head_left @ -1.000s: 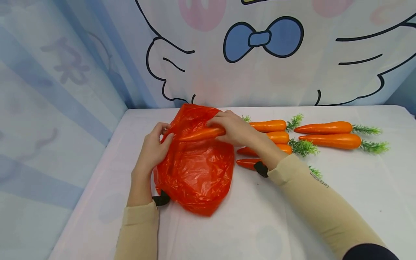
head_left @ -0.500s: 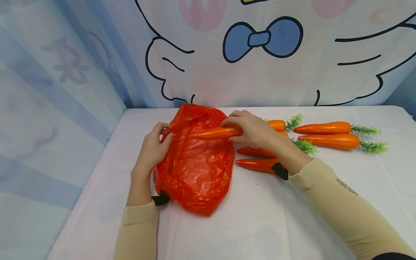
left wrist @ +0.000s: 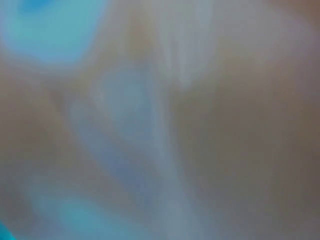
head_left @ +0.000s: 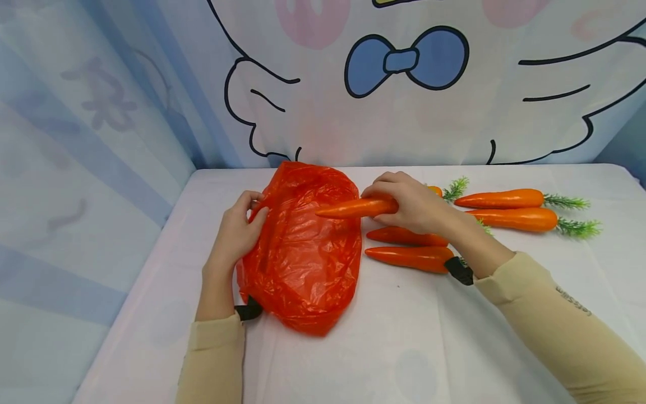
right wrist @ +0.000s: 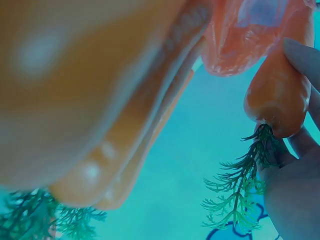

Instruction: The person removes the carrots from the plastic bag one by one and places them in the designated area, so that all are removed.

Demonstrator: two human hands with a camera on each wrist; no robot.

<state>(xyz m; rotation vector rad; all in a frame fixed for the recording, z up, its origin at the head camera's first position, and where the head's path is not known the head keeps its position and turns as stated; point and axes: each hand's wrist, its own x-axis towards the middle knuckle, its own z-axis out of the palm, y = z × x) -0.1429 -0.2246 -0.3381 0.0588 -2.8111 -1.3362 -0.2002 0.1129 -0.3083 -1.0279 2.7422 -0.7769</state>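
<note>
A crumpled red plastic bag lies on the table in the head view. At its left edge, my left hand pinches the plastic between thumb and fingers. My right hand grips an orange carrot by its thick end, the pointed tip reaching left over the bag. From the right wrist camera, the held carrot shows green leaves hanging beside the palm, with the bag behind its tip. The left wrist view is too blurred to read. What the bag contains cannot be seen.
Two carrots lie under my right forearm, and another is partly hidden behind the hand, its leaves showing. Farther right lies a pair of carrots. A printed cloth backdrop stands behind the white table.
My right hand has drawn the carrot rightward, so less of it overlaps the bag. My left hand and the bag have stayed nearly still.
</note>
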